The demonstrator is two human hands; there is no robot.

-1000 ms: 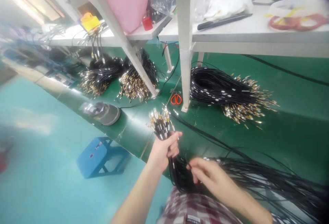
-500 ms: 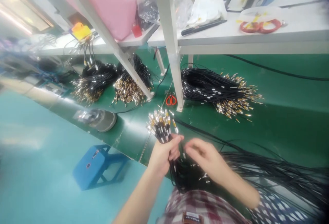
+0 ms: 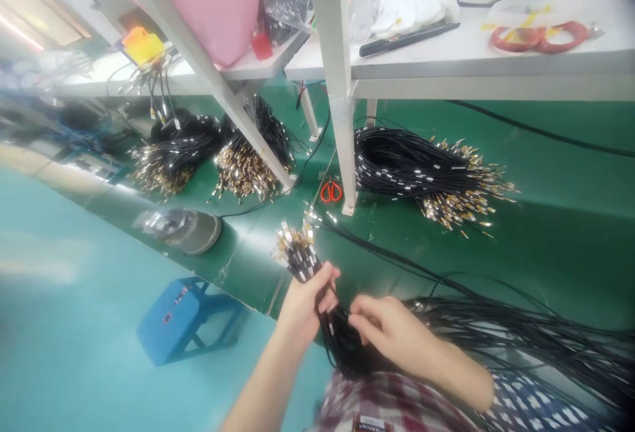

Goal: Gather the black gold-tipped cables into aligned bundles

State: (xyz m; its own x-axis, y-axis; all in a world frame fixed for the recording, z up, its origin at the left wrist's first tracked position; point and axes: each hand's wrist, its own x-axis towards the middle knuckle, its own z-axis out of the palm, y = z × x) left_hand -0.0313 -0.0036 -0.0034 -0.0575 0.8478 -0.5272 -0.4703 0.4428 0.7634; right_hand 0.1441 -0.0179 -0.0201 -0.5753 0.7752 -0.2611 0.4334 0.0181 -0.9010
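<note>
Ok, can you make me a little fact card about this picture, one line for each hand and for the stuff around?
Left hand: closed around a black cable bundle, shiny tips poking out
Right hand: beside the bundle, fingers bent; can't tell if they hold a cable
Loose cables: to the right of the right hand
Big cable pile: on the green surface, right of a white leg
Scissors: orange handles, left of that leg
Stool: blue, on the left
</note>
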